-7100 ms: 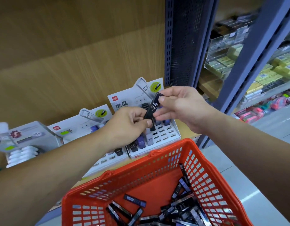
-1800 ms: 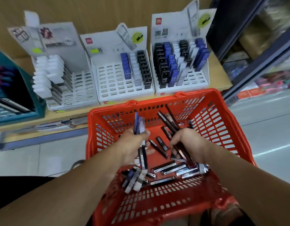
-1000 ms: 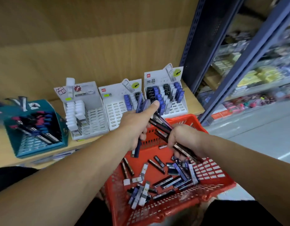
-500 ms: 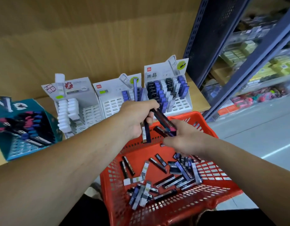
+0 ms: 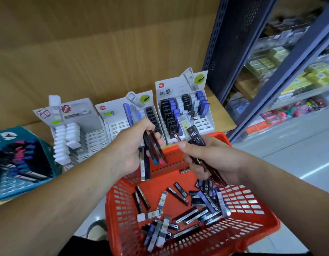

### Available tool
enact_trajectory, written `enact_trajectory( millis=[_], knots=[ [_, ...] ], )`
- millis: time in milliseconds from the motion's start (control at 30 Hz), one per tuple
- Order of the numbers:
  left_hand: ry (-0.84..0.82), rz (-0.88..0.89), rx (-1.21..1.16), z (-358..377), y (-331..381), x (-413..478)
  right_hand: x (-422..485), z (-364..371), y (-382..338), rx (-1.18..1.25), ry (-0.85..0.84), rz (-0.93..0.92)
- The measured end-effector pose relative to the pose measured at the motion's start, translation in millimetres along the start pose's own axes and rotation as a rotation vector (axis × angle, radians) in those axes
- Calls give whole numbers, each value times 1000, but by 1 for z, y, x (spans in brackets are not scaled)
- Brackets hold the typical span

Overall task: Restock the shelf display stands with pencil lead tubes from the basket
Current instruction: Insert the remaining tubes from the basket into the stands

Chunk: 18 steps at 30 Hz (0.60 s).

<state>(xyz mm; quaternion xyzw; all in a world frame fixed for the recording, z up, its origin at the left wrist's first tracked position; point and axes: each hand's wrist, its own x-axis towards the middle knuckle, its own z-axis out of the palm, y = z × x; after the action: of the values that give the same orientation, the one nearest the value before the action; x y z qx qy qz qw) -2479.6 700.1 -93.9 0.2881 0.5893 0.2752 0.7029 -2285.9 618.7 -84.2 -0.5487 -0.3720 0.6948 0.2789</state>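
The middle stand (image 5: 119, 126) shows many bare slots — much remains, I judge; the left hand (image 5: 130, 152) grips a bundle of tubes (image 5: 154, 148); the right stand (image 5: 169, 89) looks nearly full; the right hand (image 5: 213, 159) clutches several more; loose tubes (image 5: 197, 213) litter the basket (image 5: 248, 206) — plenty unshelved.

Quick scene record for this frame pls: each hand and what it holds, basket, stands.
left hand: grips a bundle of tubes over the basket's far rim
right hand: holds several tubes, a black tube marked HB 0.5 on top
basket: orange, many loose tubes on its floor
right stand: mostly filled, black and blue tubes
middle stand: partly filled, many open slots
left stand: white items, front slots open
teal display: far left
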Motion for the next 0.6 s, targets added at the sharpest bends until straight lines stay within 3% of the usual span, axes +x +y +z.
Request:
enact_trajectory(
  millis=[300, 500, 600],
  knots=[
    [-127, 46, -37, 4, 1, 1, 0, 1, -3, 10, -113, 7],
    [-90, 19, -170, 21, 10, 1, 4, -4, -5, 49, -84, 56],
    [-14, 153, -15, 34, 17, -4, 1, -6, -11, 73, -95, 54]
  ],
)
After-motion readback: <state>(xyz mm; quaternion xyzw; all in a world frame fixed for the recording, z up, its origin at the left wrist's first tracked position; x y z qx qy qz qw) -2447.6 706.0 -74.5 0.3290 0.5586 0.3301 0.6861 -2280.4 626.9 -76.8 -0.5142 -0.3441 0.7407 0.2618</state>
